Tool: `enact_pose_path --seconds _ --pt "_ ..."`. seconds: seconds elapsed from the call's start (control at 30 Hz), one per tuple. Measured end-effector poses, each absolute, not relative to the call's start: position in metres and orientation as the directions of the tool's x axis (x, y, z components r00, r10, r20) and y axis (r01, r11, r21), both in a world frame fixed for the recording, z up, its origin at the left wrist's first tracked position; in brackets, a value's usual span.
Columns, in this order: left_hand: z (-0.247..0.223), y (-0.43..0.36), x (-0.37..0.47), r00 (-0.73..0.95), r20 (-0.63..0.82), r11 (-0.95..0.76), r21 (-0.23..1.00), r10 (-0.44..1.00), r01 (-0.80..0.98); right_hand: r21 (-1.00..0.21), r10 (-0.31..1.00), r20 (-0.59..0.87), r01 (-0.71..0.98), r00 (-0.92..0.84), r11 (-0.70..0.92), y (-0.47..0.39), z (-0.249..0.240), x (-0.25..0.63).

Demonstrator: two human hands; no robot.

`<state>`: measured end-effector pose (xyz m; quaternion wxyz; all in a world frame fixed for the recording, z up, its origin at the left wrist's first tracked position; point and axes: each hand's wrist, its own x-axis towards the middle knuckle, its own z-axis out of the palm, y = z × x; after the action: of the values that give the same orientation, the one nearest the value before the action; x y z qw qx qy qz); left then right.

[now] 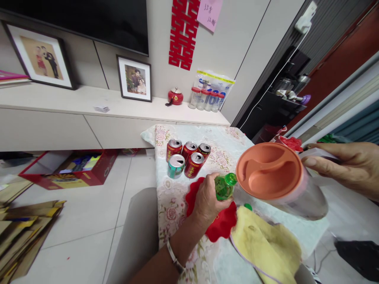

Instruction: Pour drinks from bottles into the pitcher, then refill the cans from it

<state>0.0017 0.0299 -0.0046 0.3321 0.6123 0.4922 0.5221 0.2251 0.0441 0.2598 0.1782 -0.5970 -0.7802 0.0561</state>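
My left hand (pixel 206 199) is wrapped round a green plastic bottle (pixel 224 189) above a red scalloped mat (pixel 219 228). The bottle's open neck leans to the right, toward the pitcher. My right hand (pixel 346 165) grips the handle of a clear pitcher (pixel 310 197) with an orange lid (pixel 269 171). The pitcher is tilted, its lid end beside the bottle neck. I cannot tell whether liquid runs between them. A green bottle cap (pixel 248 206) lies by a yellow cloth (pixel 263 240) on the floral tablecloth (pixel 168 201).
Several opened drink cans (pixel 194 165) stand together left of the bottle. Behind the table, a low white cabinet (pixel 133 112) carries framed photos (pixel 135 79), a red pot (pixel 175 96) and red-lidded jars (pixel 204 100). A red box (pixel 77 169) and flattened cardboard (pixel 26 236) are on the floor.
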Motion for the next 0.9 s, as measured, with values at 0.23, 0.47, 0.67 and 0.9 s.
enact_pose_path --seconds 0.23,0.47,0.67,0.9 --pt "-0.0042 0.0294 0.0013 -0.024 0.304 -0.288 0.924 0.952 0.252 -0.312 0.948 0.234 0.907 -0.216 0.284 0.0445 0.2601 0.2174" --pt "-0.0047 0.0290 0.0013 -0.033 0.311 -0.293 0.921 0.950 0.257 -0.317 0.955 0.216 0.911 -0.203 0.265 0.0445 0.2606 0.2176" --pt "-0.0040 0.0288 0.0009 -0.029 0.304 -0.287 0.924 0.952 0.251 -0.319 0.953 0.213 0.906 -0.217 0.278 0.0440 0.2607 0.2192" --pt "-0.0080 0.0291 0.0014 -0.030 0.318 -0.300 0.919 0.948 0.254 -0.314 0.959 0.204 0.915 -0.196 0.254 0.0429 0.2599 0.2225"
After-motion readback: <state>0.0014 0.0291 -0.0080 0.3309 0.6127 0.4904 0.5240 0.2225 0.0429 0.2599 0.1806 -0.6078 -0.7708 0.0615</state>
